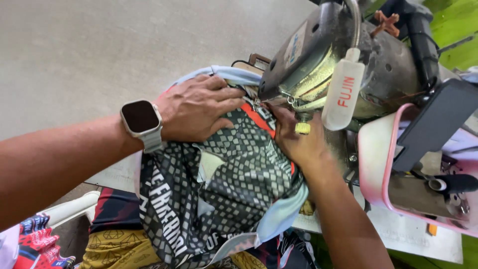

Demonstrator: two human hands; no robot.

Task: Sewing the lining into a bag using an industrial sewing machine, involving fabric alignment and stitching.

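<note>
Under the head of the sewing machine (343, 55) I see the dark patterned garment (234, 174), bunched and spilling off the near edge of the table (413, 234). My left hand (199, 107) lies flat and open on the cloth just left of the machine, fingers spread, pressing it down; a smartwatch (141, 118) sits on that wrist. My right hand (298, 142) rests on the cloth directly below the machine head, fingers pinching the orange-trimmed edge beside the needle area.
</note>
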